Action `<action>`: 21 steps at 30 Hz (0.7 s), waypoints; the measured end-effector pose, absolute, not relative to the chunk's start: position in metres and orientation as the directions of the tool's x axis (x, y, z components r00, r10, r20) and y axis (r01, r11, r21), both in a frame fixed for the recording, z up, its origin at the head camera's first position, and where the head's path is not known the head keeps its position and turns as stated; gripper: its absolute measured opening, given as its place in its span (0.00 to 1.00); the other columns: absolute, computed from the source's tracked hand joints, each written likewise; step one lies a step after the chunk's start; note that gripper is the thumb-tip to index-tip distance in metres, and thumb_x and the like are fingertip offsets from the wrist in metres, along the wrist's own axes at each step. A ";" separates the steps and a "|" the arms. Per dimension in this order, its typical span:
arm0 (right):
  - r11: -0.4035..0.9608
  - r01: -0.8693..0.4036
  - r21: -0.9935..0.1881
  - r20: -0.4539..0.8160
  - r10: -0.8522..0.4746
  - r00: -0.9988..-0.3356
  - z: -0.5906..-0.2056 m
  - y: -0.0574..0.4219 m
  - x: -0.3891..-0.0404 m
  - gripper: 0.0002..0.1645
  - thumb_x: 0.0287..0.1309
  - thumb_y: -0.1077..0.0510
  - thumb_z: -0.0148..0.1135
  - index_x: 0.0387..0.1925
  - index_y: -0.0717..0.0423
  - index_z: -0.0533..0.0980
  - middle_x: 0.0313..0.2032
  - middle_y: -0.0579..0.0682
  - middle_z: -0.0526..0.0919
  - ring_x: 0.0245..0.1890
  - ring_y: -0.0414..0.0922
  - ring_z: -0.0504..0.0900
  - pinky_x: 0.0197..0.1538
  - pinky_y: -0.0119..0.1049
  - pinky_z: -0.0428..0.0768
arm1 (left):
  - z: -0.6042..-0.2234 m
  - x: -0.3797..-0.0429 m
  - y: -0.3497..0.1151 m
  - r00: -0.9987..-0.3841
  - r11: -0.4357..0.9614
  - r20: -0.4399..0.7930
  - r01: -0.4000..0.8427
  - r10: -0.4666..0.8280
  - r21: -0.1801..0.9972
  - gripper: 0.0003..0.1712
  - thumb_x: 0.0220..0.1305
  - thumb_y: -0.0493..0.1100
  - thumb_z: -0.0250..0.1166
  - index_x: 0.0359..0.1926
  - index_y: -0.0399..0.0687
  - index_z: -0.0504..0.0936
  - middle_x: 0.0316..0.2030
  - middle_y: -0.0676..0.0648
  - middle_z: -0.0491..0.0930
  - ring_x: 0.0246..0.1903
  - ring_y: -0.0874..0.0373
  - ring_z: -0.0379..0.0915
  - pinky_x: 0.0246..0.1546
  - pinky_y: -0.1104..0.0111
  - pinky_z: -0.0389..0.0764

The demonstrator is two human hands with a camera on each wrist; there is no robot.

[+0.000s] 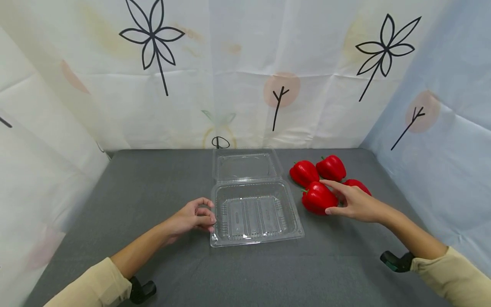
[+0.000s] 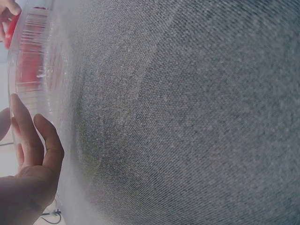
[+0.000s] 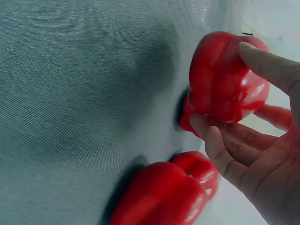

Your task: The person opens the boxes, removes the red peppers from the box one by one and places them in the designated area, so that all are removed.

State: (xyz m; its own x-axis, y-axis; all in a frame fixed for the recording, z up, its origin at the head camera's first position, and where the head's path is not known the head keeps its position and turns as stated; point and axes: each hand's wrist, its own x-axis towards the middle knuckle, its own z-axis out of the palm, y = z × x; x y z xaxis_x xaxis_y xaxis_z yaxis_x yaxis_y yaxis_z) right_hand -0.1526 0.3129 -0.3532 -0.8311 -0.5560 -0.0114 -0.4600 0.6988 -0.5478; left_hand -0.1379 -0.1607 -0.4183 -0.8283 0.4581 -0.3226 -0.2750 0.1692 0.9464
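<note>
My right hand (image 1: 354, 202) grips a red bell pepper (image 1: 317, 198), thumb on one side and fingers on the other. In the right wrist view this bell pepper (image 3: 225, 75) shows a shadow on the cloth apart from it. Close behind it sit two more red bell peppers (image 1: 304, 172), and another (image 1: 358, 186) lies partly hidden behind the right hand. My left hand (image 1: 195, 217) holds the left rim of a clear plastic clamshell container (image 1: 253, 245). Seen from the left wrist, its fingers (image 2: 28, 136) lie along the outer wall near the rim.
The container's lid (image 1: 245, 166) is folded back, away from me, and its tray has nothing in it. Grey cloth (image 1: 161, 183) covers the table. White printed curtains (image 1: 238, 85) stand at the back and both sides.
</note>
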 end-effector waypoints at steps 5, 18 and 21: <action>0.710 -0.432 -0.556 -0.023 -0.533 -0.846 -0.363 0.314 -0.152 0.47 0.54 0.51 0.74 0.69 0.62 0.63 0.37 0.44 0.82 0.34 0.42 0.80 0.34 0.33 0.81 | -0.418 -0.138 -0.160 -0.828 0.164 -0.317 -0.272 0.463 0.948 0.25 0.63 0.34 0.67 0.55 0.36 0.63 0.33 0.46 0.82 0.30 0.54 0.82 0.43 0.59 0.83; 0.747 -0.435 -0.502 -0.034 -0.520 -0.853 -0.384 0.312 -0.152 0.50 0.55 0.49 0.74 0.70 0.65 0.59 0.42 0.53 0.84 0.38 0.46 0.83 0.37 0.40 0.83 | -0.415 -0.137 -0.161 -0.827 0.170 -0.318 -0.269 0.464 0.948 0.26 0.64 0.35 0.67 0.55 0.35 0.62 0.33 0.46 0.82 0.30 0.54 0.82 0.43 0.58 0.83; 0.753 -0.432 -0.495 -0.039 -0.517 -0.855 -0.384 0.312 -0.152 0.51 0.55 0.48 0.74 0.70 0.65 0.58 0.43 0.53 0.85 0.38 0.46 0.84 0.38 0.41 0.84 | -0.414 -0.137 -0.162 -0.827 0.173 -0.323 -0.273 0.461 0.946 0.26 0.63 0.35 0.67 0.56 0.36 0.62 0.33 0.46 0.82 0.31 0.54 0.82 0.44 0.58 0.83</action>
